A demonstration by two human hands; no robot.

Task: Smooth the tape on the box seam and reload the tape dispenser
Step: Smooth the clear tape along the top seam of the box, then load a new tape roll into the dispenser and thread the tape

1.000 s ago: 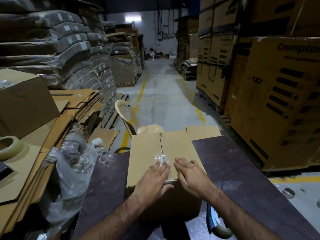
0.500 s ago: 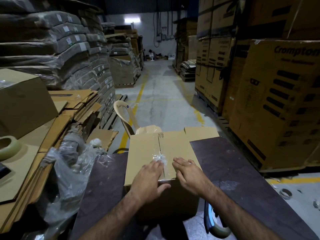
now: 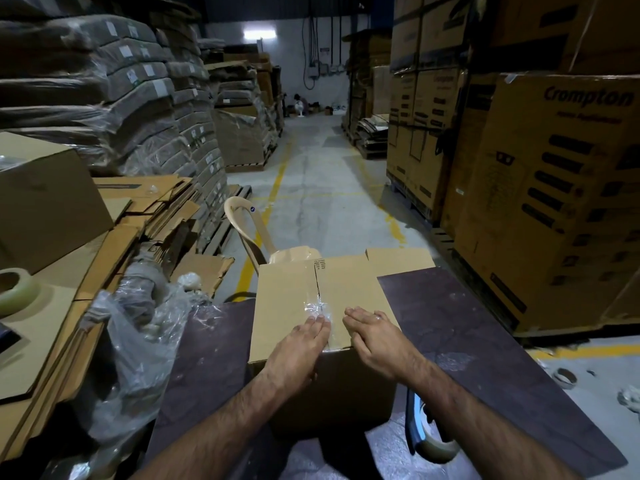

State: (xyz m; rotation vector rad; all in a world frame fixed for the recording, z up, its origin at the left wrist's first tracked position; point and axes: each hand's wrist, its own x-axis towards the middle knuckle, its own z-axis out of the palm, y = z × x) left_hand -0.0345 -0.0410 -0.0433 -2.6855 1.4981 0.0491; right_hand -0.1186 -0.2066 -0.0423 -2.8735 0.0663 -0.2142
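Observation:
A shut cardboard box stands on a dark table. Clear tape, crinkled at its far end, runs along the box's middle seam. My left hand lies flat on the box top just left of the seam, fingertips on the tape near the front edge. My right hand rests flat just right of the seam, fingers together, holding nothing. A blue tape dispenser with a roll lies on the table under my right forearm. A spare roll of clear tape sits on cardboard at far left.
Flattened cartons and crumpled plastic wrap crowd the left side. A beige plastic chair stands behind the box. Large stacked cartons line the right. A concrete aisle runs ahead. An empty tape core lies on the floor.
Both hands have slid back along the seam toward the box's front edge, staying flat on the top. The box has not moved.

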